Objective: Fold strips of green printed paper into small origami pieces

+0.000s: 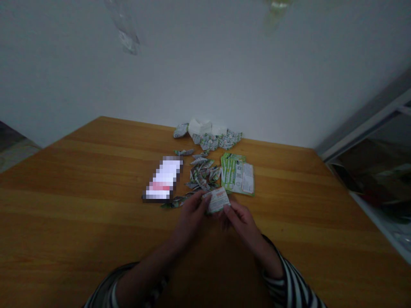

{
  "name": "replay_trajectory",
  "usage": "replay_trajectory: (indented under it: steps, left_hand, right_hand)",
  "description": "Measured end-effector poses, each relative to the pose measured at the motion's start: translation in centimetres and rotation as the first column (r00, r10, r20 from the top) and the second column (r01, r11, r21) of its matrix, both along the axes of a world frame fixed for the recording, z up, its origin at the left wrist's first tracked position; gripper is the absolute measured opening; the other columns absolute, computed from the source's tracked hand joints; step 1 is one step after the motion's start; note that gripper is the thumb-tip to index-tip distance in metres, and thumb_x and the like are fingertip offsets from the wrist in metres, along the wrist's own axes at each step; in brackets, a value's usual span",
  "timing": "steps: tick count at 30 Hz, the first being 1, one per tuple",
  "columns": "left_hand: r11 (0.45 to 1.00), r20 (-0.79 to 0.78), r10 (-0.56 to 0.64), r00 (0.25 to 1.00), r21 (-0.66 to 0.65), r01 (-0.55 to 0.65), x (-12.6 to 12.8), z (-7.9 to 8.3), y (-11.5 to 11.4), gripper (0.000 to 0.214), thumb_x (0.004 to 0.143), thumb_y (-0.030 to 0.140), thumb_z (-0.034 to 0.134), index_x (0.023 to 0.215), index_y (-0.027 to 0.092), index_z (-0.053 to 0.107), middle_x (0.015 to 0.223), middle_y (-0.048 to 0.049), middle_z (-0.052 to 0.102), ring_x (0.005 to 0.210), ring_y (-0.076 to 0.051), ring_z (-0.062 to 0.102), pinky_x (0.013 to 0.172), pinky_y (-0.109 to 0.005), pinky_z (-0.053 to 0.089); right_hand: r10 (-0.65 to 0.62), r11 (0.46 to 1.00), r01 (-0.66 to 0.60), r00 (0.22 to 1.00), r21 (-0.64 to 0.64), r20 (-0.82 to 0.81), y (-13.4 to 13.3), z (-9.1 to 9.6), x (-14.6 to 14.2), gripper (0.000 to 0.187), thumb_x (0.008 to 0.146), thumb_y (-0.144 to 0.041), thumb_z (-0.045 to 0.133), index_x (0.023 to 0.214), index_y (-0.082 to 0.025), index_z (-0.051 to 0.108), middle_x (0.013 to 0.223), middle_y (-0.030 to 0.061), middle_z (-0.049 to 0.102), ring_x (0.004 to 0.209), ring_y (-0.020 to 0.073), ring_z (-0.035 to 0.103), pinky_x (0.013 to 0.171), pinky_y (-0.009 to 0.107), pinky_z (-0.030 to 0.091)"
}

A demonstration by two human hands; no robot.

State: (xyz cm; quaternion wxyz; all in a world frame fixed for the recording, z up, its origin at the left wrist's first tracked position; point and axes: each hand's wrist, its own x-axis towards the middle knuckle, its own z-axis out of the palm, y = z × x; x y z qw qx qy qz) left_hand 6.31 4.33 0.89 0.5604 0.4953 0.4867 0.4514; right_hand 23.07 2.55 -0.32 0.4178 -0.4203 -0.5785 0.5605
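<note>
While pinched between both hands, the paper slip (218,199) sits above right hand (239,218) and left hand (192,210).

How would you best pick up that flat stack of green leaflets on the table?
Likely by the right edge, from the right. The leaflets lie flat and thin on the table, so an edge must be lifted to pinch. That side is bare wood; folded pieces crowd the left edge, and the left hand and right hand, holding a slip, sit by the near corner.

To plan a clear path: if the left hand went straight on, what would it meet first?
The left hand touches the paper slip; past it, probably the folded paper pieces, though depth is unclear.
</note>
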Motion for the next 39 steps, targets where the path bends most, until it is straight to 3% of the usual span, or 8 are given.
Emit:
replay_trajectory:
  steps: [2, 4, 7, 12, 23, 27, 32, 39]
  left_hand:
    - [1.000, -0.050, 0.023, 0.998, 0.020, -0.022, -0.5, 0.3, 0.3, 0.031, 0.086, 0.046, 0.054, 0.078, 0.016, 0.059, 0.067, 0.0012, 0.057, 0.060, -0.014, 0.051, 0.054, -0.022, 0.040]
    - [0.997, -0.095, -0.070, 0.993, 0.031, 0.073, -1.0, 0.5, 0.5, 0.033, 0.086, 0.046, 0.053, 0.073, 0.016, 0.058, 0.064, 0.0019, 0.054, 0.058, -0.013, 0.048, 0.053, -0.022, 0.038]
    - [0.974, -0.128, -0.221, 0.967, 0.021, 0.225, -1.3, 0.3, 0.6, 0.033, 0.086, 0.043, 0.052, 0.070, 0.016, 0.058, 0.061, 0.0020, 0.051, 0.058, -0.013, 0.046, 0.053, -0.022, 0.037]
    - [0.952, -0.207, -0.289, 0.935, 0.045, 0.304, -1.3, 0.2, 0.5, 0.026, 0.088, 0.037, 0.049, 0.079, 0.017, 0.063, 0.067, 0.0003, 0.056, 0.063, -0.015, 0.050, 0.057, -0.022, 0.039]
    - [0.931, -0.265, -0.318, 0.910, 0.092, 0.352, -1.7, 0.9, 0.1, 0.021, 0.091, 0.032, 0.048, 0.101, 0.020, 0.062, 0.083, -0.0022, 0.064, 0.073, -0.017, 0.056, 0.063, -0.024, 0.043]
    - [0.933, -0.226, -0.313, 0.922, 0.109, 0.343, -1.6, 0.9, 0.0, 0.020, 0.092, 0.033, 0.047, 0.103, 0.021, 0.059, 0.085, -0.0015, 0.062, 0.074, -0.017, 0.055, 0.066, -0.025, 0.044]
    - [0.939, -0.186, -0.278, 0.942, 0.154, 0.308, -1.3, 1.6, -0.4, 0.018, 0.091, 0.037, 0.050, 0.097, 0.021, 0.057, 0.088, -0.0006, 0.060, 0.081, -0.017, 0.055, 0.073, -0.025, 0.045]
    - [0.943, -0.323, -0.192, 0.927, 0.200, 0.266, -0.9, 1.4, -0.3, 0.021, 0.090, 0.034, 0.054, 0.076, 0.018, 0.057, 0.070, 0.0017, 0.058, 0.067, -0.014, 0.052, 0.063, -0.023, 0.040]
  right_hand:
    - [0.117, 0.993, -0.117, 0.993, -0.008, -0.002, 0.1, 0.6, 0.4, 0.034, 0.093, -0.049, 0.048, 0.088, -0.017, 0.060, 0.066, -0.0002, 0.060, 0.056, 0.0119, 0.057, 0.053, 0.022, 0.045]
    - [0.070, 0.996, -0.070, 0.997, 0.050, -0.012, 0.4, 1.2, 1.3, 0.032, 0.090, -0.045, 0.057, 0.111, -0.021, 0.058, 0.083, 0.0022, 0.065, 0.067, 0.0125, 0.060, 0.061, 0.023, 0.048]
    - [0.086, 0.987, -0.094, 0.994, 0.129, 0.068, 1.0, 1.9, 2.6, 0.058, 0.081, -0.036, 0.072, 0.134, -0.027, 0.048, 0.102, 0.0043, 0.066, 0.077, 0.0131, 0.061, 0.068, 0.025, 0.049]
    - [0.162, 0.955, -0.213, 0.957, 0.205, 0.239, 1.6, 2.3, 3.4, 0.020, 0.080, -0.035, 0.073, 0.095, -0.023, 0.076, 0.088, 0.0048, 0.071, 0.076, 0.0151, 0.064, 0.063, 0.024, 0.048]
    - [0.175, 0.978, -0.197, 0.957, 0.074, 0.232, 1.5, 1.9, 3.4, 0.020, 0.074, -0.036, 0.077, 0.085, -0.020, 0.077, 0.082, 0.0057, 0.076, 0.074, 0.0169, 0.068, 0.062, 0.025, 0.052]
    - [0.044, 0.998, -0.051, 0.988, 0.045, 0.146, 1.4, 1.4, 2.8, 0.022, 0.073, -0.039, 0.076, 0.071, -0.018, 0.074, 0.067, 0.0030, 0.073, 0.060, 0.0138, 0.065, 0.056, 0.024, 0.051]
    - [-0.105, 0.994, 0.105, 0.994, -0.006, 0.030, 1.1, 0.7, 1.6, 0.029, 0.075, -0.043, 0.074, 0.066, -0.016, 0.067, 0.054, -0.0009, 0.065, 0.047, 0.0108, 0.059, 0.047, 0.021, 0.049]
    - [-0.050, 0.998, 0.047, 0.997, -0.041, -0.064, 0.4, 0.8, 0.8, 0.021, 0.081, -0.038, 0.070, 0.079, -0.017, 0.065, 0.062, -0.0011, 0.069, 0.051, 0.0115, 0.065, 0.050, 0.021, 0.052]
